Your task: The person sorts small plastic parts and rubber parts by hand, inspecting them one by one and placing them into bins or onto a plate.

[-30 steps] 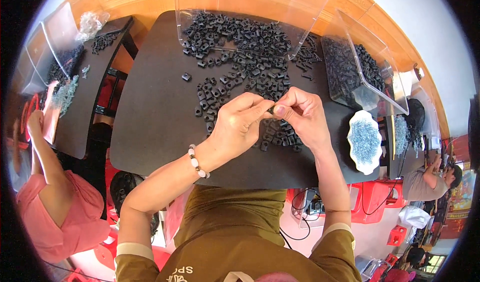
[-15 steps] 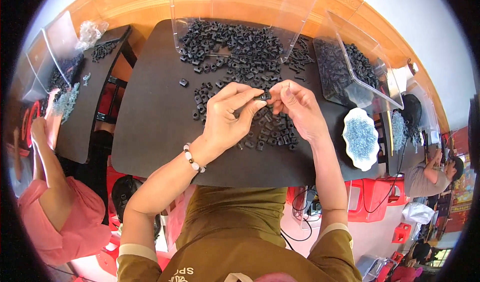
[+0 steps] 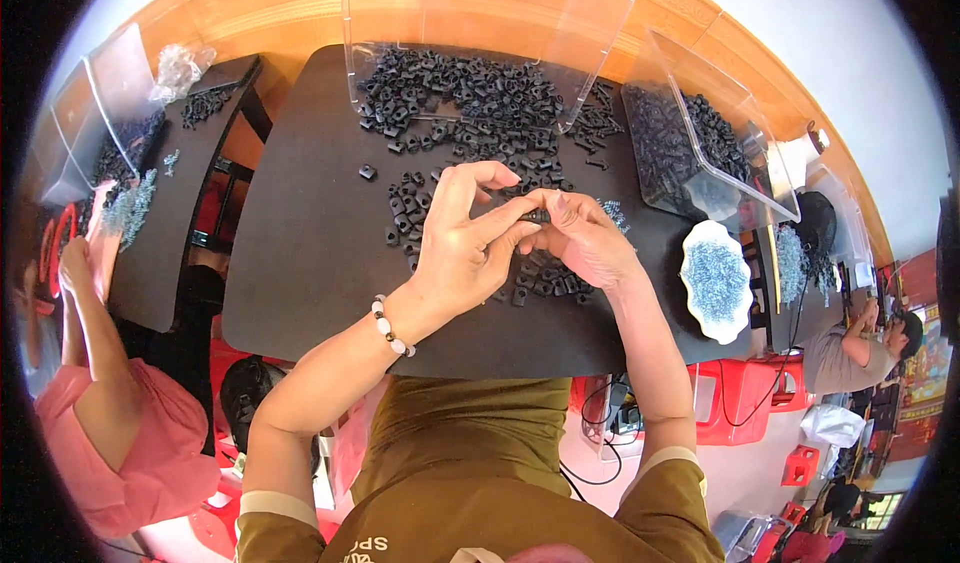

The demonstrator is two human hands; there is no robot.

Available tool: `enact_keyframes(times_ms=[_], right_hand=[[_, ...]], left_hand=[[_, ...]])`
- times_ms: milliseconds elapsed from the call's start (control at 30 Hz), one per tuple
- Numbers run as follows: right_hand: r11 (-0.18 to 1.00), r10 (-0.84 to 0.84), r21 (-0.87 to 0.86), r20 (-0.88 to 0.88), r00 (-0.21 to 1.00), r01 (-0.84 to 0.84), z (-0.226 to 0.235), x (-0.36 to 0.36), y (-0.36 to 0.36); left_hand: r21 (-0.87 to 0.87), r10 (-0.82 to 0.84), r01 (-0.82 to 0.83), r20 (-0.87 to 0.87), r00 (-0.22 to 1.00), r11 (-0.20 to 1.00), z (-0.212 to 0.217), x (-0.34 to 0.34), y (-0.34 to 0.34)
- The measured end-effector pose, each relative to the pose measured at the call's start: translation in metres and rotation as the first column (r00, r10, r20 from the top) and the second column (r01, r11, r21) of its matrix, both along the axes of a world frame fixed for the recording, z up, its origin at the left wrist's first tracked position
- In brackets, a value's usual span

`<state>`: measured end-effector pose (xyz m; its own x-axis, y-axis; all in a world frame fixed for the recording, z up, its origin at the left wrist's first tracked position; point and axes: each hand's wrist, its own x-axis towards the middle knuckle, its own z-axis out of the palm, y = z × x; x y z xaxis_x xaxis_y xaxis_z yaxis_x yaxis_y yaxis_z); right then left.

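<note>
Over the middle of the dark table [image 3: 290, 263], both my hands meet at one small black plastic cord lock [image 3: 537, 216]. My left hand [image 3: 462, 248] pinches it between thumb and a finger, with the index finger raised and bent above. From the other side my right hand [image 3: 592, 243] grips it with thumb and fingers, which hide most of it. Beneath and around my hands lie loose black cord lock bodies [image 3: 405, 208]. A small heap of bluish metal springs [image 3: 612, 213] shows just past my right hand.
A clear plastic bin [image 3: 352, 78] spills black pieces at the back. Another clear bin [image 3: 665, 178] of black parts stands right, behind a white scalloped dish [image 3: 690, 273] of springs. Thin black plungers [image 3: 595, 143] lie between the bins. At left, a person [image 3: 110, 413] works at another table [image 3: 160, 253].
My right hand has come in closer to my left, its fingers now covering more of the cord lock. My left index finger has lifted away from the piece.
</note>
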<state>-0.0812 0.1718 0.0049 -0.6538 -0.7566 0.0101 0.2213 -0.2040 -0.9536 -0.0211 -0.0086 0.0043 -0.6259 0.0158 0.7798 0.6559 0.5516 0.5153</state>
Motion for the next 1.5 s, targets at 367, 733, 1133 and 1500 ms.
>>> enact_keyframes(times_ms=[367, 733, 1133, 1500], right_hand=[[0.998, -0.065, -0.02, 0.032, 0.997, 0.065, -0.001, 0.011, -0.011], [0.872, -0.316, 0.184, -0.499, 0.807, 0.455, 0.017, 0.004, 0.001], [0.807, -0.241, 0.249, -0.688, 0.684, 0.536, 0.028, 0.008, 0.004], [-0.002, 0.045, -0.614, -0.789, -0.613, 0.789, 0.059, -0.047, 0.104]], left_hand=[[0.036, -0.026, 0.025, 0.021, 0.999, 0.999, -0.002, 0.002, 0.002], [-0.001, 0.036, -0.036, 0.063, 0.997, 0.999, -0.002, -0.002, -0.002], [0.133, -0.064, 0.051, 0.095, 0.993, 0.99, -0.005, -0.001, 0.004], [0.132, -0.144, 0.118, 0.208, 0.967, 0.984, -0.006, -0.002, 0.004]])
